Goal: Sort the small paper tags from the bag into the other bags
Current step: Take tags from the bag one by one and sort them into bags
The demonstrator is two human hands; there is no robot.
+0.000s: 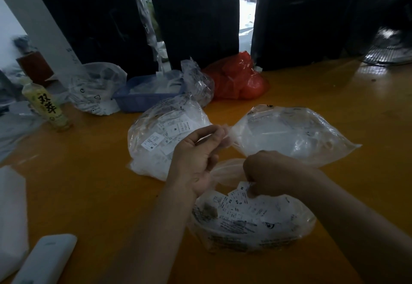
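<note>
My left hand (pixel 196 156) pinches the gathered mouth of the right-hand clear bag (pixel 289 134), lifted just off the orange tabletop (pixel 89 183). My right hand (pixel 269 172) is down in the near bag (pixel 249 223), fingers (pixel 253 191) curled on a small paper tag (pixel 243 187) among size-marked tags. Beyond my left hand lies another bag of tags (pixel 160 134). Further back: a blue basket (pixel 142 103), a red bag (pixel 238 80), a yellow bottle (pixel 48 106) at left.
</note>
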